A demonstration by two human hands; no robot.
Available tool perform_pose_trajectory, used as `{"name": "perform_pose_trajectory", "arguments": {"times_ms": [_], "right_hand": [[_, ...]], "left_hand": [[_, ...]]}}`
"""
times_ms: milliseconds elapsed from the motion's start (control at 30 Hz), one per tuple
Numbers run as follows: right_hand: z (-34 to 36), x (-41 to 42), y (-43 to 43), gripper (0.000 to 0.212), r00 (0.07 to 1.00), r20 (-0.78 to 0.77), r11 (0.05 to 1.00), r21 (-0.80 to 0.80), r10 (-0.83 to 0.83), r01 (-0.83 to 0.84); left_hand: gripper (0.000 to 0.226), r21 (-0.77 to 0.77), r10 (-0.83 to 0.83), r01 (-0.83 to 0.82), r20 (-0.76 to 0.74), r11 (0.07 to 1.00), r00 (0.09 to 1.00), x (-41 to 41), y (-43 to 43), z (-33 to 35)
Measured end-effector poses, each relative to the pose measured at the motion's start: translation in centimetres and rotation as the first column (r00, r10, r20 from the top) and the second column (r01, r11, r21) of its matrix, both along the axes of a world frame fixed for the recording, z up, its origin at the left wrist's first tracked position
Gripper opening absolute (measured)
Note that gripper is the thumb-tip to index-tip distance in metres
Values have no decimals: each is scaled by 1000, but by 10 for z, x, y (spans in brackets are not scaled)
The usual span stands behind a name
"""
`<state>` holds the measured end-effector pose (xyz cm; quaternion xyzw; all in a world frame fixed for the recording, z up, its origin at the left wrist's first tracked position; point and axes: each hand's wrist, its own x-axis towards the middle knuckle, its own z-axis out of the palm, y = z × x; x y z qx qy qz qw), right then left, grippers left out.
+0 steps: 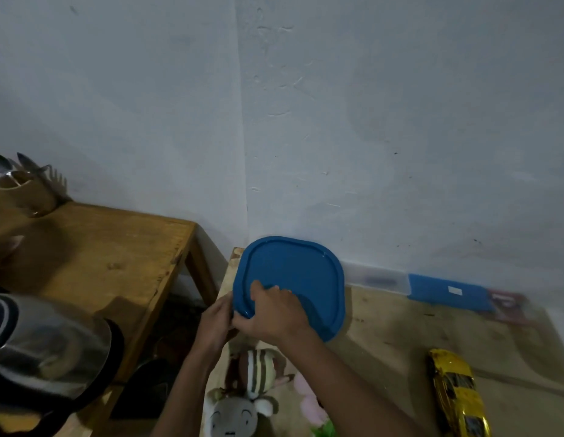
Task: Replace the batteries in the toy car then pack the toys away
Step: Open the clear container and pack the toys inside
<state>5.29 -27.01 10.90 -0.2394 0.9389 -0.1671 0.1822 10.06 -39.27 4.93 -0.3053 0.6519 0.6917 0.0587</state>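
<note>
Head view: lid step at the box. Your right hand (271, 313) lies over the near-left corner of the blue lid (299, 272), fingers (284, 291) close together & curled on the top face, palm over the rim, i.e. a grip on that corner. Your left hand (216, 323) meets the same corner from the side. Its fingertips are hidden behind the rt hand, so pinch vs. press cannot be told. Whether the lid is coming off or going on is unclear, and the box beneath it is hidden.

Technique (judged): treat it as a corner-first job. Work this one corner w/ the rt hand. Brace the box wall w/ the left so nothing skids on the wooden tabletop (400, 335). Then run round the rim rather than push or pull at the centre. The lid will likely flex. It looks like thin moulded plastic, rounded-square, w/ a raised border ridge and a matte face w/ slight sheen.

Task items: yellow toy car (457, 395) sits on the tabletop well to the right, apart from both hands; shell glossy, metallic-looking. Striped plush toy (258, 370) & grey plush toy (233, 417), soft & fuzzy, lie just below your wrists, near the lid, not yet packed. Battery status of the car: cannot tell.
</note>
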Motion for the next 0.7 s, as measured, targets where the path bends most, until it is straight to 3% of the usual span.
{"name": "perform_pose_trajectory", "arguments": {"times_ms": [133,300,467,633,700], "right_hand": [[29,0,21,38,996,-77,989,-147,-42,30],[73,-5,57,21,954,-177,915,-369,-243,165],[84,-9,104,11,909,-230,913,-304,-348,273],[74,22,155,8,823,-271,838,-395,-498,377],[52,34,172,16,785,-338,830,-416,-520,371]], "left_hand": [[22,46,113,-113,5,993,994,-2,12,-5],[25,-77,195,-194,1,978,981,-7,22,-5],[39,-225,209,-209,-23,952,978,-9,30,-7],[37,-245,226,-221,-9,944,974,-12,32,-7],[34,-252,223,-221,-24,942,975,-12,34,-7]]}}
